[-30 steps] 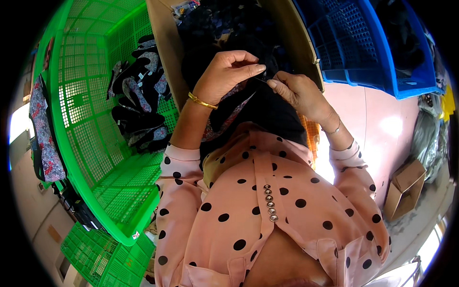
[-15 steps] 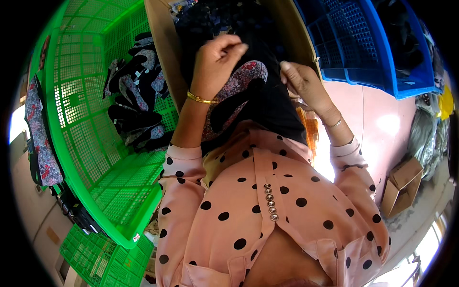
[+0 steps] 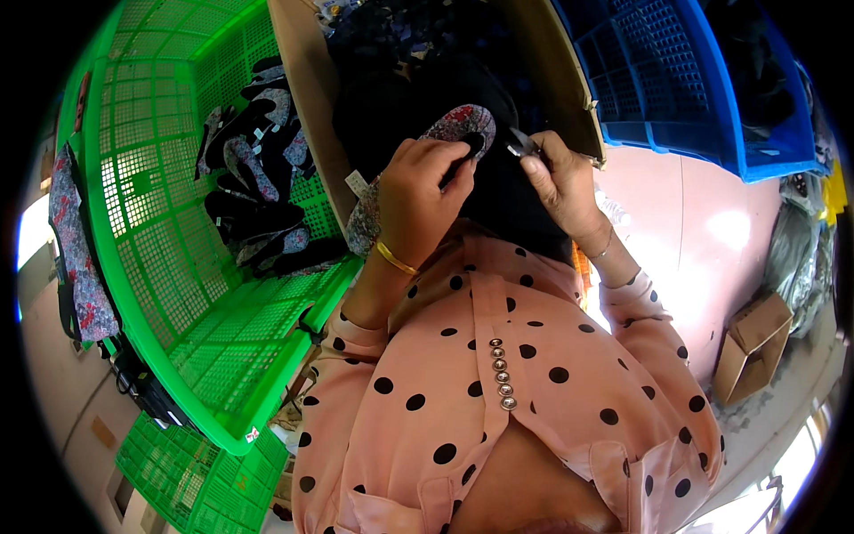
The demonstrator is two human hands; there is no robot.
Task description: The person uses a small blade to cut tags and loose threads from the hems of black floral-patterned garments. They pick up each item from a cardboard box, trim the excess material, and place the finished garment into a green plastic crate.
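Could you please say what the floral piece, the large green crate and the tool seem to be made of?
Floral piece, in the left hand: probably matte fabric, its pattern without shine.
Large green crate: likely moulded plastic, slightly glossy, with regular lattice walls.
Tool, in the right hand: perhaps metal, given its grey gleam.

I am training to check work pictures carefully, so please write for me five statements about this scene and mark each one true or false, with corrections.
1. The left hand holds a floral fabric piece. True.
2. The right hand is empty. False: it holds a small dark tool.
3. A gold-coloured bangle is on the left wrist. True.
4. The large green basket is empty. False: black and floral pieces lie in it.
5. The blue crate is on the person's right side. True.
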